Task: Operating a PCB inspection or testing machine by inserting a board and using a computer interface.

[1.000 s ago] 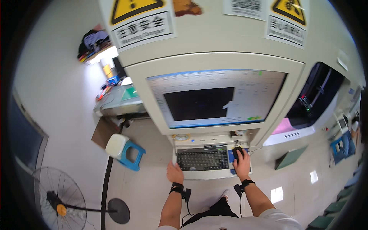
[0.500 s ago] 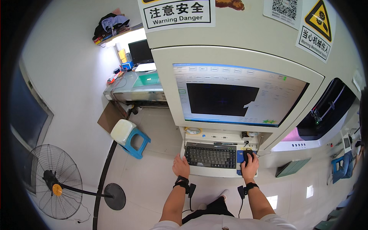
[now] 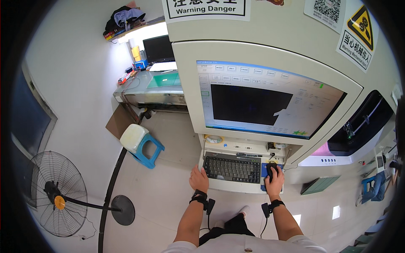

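My right hand (image 3: 275,182) lies over a black computer mouse (image 3: 272,169), fingers wrapped round it, on a blue mouse pad (image 3: 264,172). At the left front corner of the pale keyboard tray (image 3: 233,187), my left hand (image 3: 198,178) is closed on the edge, its fingertips partly hidden. Between the hands sits a black keyboard (image 3: 232,168), which neither hand is pressing. Above it, a monitor (image 3: 253,103) set in a beige machine cabinet displays a software window with a large black area. Both wrists wear black straps with small devices and cables.
A pen (image 3: 248,155) and a tape roll (image 3: 214,139) lie behind the keyboard. Left of the cabinet stand a blue stool with a white seat (image 3: 143,145), a floor fan (image 3: 59,194) and a desk (image 3: 147,90). A green panel (image 3: 320,184) and a seated person are at right.
The view has shifted slightly, so the cabinet and monitor sit a little higher and further right. Both hands keep their places on the tray edge and the mouse.
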Demonstrator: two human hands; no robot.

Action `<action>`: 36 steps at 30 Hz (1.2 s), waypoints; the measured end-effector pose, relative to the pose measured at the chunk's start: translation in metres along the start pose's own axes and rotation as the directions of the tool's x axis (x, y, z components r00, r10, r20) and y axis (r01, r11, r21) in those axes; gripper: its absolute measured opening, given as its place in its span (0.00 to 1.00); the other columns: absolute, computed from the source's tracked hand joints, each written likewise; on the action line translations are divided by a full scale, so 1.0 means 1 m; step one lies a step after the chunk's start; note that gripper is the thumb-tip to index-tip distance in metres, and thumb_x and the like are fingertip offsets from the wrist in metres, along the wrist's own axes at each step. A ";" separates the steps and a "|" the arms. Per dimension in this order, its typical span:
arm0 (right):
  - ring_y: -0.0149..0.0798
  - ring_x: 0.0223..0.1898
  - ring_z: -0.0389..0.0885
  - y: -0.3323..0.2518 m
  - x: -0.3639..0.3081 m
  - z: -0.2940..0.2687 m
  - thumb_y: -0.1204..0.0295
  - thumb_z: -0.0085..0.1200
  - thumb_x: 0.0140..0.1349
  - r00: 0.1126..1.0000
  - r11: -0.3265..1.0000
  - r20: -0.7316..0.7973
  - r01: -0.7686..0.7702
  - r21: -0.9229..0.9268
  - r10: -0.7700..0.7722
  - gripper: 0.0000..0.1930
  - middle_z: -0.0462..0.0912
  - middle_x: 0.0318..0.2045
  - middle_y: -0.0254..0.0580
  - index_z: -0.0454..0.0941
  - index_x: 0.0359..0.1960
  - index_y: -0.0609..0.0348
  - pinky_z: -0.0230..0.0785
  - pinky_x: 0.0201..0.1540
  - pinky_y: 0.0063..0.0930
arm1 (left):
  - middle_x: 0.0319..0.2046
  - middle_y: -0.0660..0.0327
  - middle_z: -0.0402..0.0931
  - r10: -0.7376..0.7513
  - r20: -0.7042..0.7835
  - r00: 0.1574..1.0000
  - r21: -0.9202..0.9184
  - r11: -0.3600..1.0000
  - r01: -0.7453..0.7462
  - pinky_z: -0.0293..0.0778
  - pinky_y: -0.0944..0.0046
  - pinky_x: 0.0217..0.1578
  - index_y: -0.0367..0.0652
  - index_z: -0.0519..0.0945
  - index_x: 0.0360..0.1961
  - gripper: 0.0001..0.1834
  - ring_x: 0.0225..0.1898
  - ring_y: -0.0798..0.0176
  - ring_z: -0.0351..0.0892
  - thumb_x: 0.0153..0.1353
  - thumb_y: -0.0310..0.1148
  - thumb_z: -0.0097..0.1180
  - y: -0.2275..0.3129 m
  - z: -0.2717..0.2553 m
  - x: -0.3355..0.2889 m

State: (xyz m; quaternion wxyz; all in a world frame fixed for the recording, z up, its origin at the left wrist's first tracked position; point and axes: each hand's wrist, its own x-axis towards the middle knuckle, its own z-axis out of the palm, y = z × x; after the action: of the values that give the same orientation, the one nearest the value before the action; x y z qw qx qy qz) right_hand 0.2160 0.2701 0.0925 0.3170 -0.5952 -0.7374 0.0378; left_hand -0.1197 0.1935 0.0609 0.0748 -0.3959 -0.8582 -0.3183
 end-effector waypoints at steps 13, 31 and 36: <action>0.59 0.62 0.67 -0.003 0.004 -0.001 0.73 0.59 0.55 1.000 0.999 0.010 -0.002 0.035 0.002 0.26 0.68 0.62 0.54 0.73 0.58 0.53 0.60 0.65 0.49 | 0.48 0.55 0.79 -0.039 0.022 0.999 0.014 0.999 0.039 0.73 0.50 0.45 0.44 0.73 0.56 0.19 0.49 0.50 0.79 0.71 0.43 0.46 0.002 0.000 0.002; 0.59 0.66 0.63 -0.005 0.005 0.001 0.71 0.60 0.59 1.000 1.000 0.017 -0.013 -0.015 0.014 0.28 0.65 0.65 0.54 0.69 0.62 0.55 0.57 0.69 0.48 | 0.52 0.55 0.77 -0.049 0.035 0.998 -0.047 0.998 0.051 0.70 0.50 0.50 0.44 0.73 0.57 0.20 0.54 0.50 0.76 0.70 0.43 0.46 -0.003 0.003 -0.001; 0.59 0.65 0.64 -0.003 0.006 0.001 0.72 0.60 0.59 1.000 1.000 -0.001 -0.007 0.005 0.007 0.26 0.65 0.65 0.54 0.71 0.60 0.54 0.58 0.68 0.47 | 0.52 0.54 0.78 -0.025 0.020 0.999 -0.053 0.998 0.026 0.72 0.50 0.49 0.42 0.73 0.56 0.19 0.52 0.48 0.78 0.71 0.41 0.46 -0.001 0.000 0.000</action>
State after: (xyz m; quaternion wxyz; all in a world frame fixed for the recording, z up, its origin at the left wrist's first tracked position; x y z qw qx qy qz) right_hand 0.2123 0.2748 0.0949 0.3189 -0.5972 -0.7349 0.0403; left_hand -0.1202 0.1931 0.0601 0.0519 -0.3897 -0.8550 -0.3382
